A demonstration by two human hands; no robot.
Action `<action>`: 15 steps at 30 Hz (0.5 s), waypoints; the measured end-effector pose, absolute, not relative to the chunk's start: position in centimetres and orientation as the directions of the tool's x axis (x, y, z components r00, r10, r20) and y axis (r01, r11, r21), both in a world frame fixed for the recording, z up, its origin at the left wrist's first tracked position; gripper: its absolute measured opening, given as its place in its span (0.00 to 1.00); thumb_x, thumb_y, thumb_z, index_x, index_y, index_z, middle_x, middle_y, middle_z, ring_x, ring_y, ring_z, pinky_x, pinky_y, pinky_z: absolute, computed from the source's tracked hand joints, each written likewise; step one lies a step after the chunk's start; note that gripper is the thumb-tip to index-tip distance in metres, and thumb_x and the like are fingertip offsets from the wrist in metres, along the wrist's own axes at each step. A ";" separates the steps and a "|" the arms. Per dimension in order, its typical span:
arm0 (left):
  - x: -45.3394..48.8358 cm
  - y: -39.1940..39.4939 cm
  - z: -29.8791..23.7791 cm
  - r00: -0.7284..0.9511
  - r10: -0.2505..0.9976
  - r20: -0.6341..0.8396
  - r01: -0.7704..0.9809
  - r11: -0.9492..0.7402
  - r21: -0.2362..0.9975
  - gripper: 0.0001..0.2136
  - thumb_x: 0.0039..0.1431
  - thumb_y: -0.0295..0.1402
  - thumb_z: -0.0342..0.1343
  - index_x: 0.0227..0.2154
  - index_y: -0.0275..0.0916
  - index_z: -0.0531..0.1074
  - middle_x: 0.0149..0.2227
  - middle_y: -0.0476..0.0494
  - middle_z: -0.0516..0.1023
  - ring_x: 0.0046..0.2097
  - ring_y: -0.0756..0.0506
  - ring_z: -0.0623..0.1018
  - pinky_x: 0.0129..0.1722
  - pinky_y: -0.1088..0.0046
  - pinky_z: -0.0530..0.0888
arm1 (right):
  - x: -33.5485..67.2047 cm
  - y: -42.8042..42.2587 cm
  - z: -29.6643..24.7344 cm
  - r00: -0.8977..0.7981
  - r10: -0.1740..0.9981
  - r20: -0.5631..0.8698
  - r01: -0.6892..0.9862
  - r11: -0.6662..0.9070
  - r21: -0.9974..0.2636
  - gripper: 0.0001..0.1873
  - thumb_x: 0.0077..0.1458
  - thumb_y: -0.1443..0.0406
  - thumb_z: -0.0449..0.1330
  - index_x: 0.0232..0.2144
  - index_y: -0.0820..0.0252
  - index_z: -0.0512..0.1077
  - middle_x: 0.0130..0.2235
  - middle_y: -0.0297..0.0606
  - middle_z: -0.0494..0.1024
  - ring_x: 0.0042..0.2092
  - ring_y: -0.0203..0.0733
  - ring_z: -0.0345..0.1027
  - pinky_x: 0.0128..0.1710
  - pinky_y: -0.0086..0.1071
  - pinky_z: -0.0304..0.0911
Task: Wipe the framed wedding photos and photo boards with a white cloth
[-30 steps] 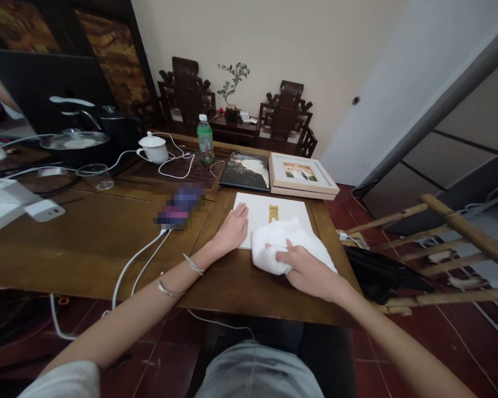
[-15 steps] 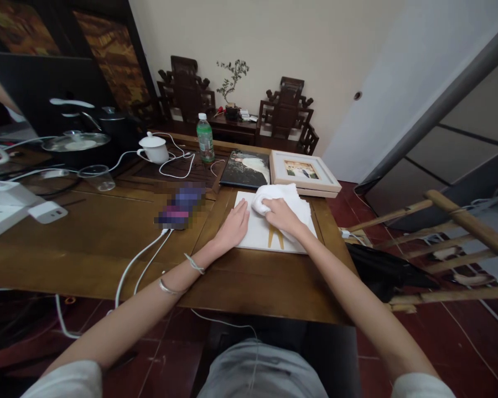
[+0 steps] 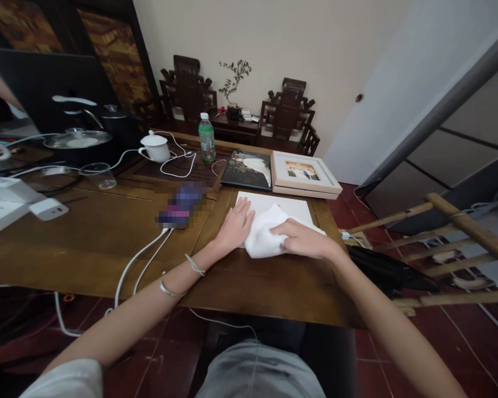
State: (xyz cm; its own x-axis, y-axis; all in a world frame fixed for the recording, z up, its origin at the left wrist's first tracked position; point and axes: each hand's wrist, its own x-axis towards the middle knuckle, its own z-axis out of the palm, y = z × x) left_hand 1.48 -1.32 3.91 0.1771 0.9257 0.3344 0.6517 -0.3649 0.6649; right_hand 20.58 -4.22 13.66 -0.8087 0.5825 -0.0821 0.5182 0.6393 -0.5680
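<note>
Cloth point(image 3: 259, 239) pinched by the right hand point(image 3: 305, 239) has slid toward the counter's point(image 3: 249, 287) near edge — uncovering the board's point(image 3: 296, 207) far edge, left hand point(image 3: 234, 225) spread on its left.

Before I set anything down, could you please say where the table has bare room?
The table shows bare wood between the white cloth and the near edge, and between the plastic cup and that edge. The back left is crowded: laptop, pan, mug.
</note>
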 end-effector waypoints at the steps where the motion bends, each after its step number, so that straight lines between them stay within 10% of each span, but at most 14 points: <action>1: 1.5 -1.4 3.9 0.201 0.926 0.320 0.698 -0.365 0.616 0.23 0.67 0.36 0.39 0.59 0.28 0.62 0.65 0.30 0.57 0.68 0.39 0.53 0.65 0.52 0.54 | 20.8 -3.9 13.8 -0.782 0.618 -0.081 0.554 0.631 -0.543 0.06 0.39 0.73 0.47 0.20 0.57 0.57 0.23 0.31 0.64 0.30 0.38 0.59 0.34 0.32 0.53; 15: 1.2 -1.4 2.9 0.314 0.915 0.252 0.806 -0.397 0.439 0.22 0.64 0.30 0.41 0.60 0.28 0.59 0.65 0.28 0.57 0.68 0.36 0.54 0.63 0.52 0.57 | 15.7 4.9 12.2 -0.470 0.879 0.079 0.802 0.463 -0.379 0.12 0.41 0.73 0.47 0.26 0.62 0.69 0.36 0.43 0.77 0.37 0.46 0.66 0.37 0.31 0.55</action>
State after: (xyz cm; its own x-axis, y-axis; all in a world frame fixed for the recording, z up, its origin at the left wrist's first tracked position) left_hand 1.19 -1.43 2.93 0.3139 0.9155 0.2517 0.8060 -0.3970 0.4391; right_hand 15.73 4.91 12.20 -0.4702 0.8790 0.0788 0.8015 0.4627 -0.3788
